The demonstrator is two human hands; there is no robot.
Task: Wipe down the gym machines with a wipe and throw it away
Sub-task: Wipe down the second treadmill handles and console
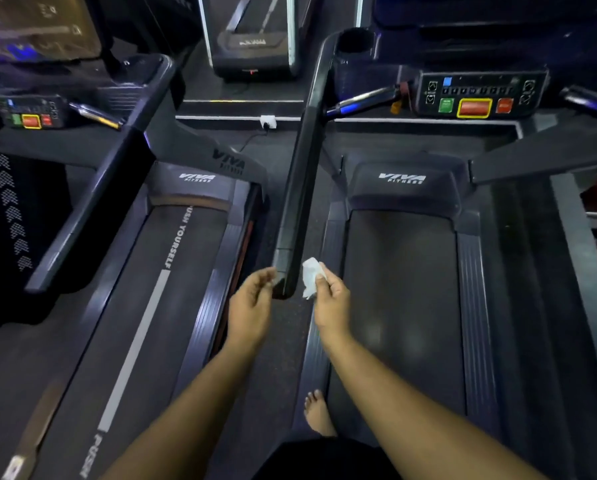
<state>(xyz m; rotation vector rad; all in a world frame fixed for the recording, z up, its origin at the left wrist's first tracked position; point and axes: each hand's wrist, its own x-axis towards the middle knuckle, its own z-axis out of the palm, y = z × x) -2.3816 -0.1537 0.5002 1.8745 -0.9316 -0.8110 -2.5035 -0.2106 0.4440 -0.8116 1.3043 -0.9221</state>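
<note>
White wipe (311,277) pinched between thumb and curled fingers (324,282) of right hand (331,303), just right of the black handrail (298,202) end of the right treadmill (401,271). Left hand (250,303) loosely curled, empty, fingertips touching the handrail end's left side.

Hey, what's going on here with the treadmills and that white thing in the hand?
A person stands between two treadmills, at the near end of a black handrail. The right hand pinches a crumpled white wipe just beside the rail's tip. The left hand hovers on the rail's other side, fingers loosely curled, holding nothing. The wipe is not pressed to the rail at this moment.
</note>
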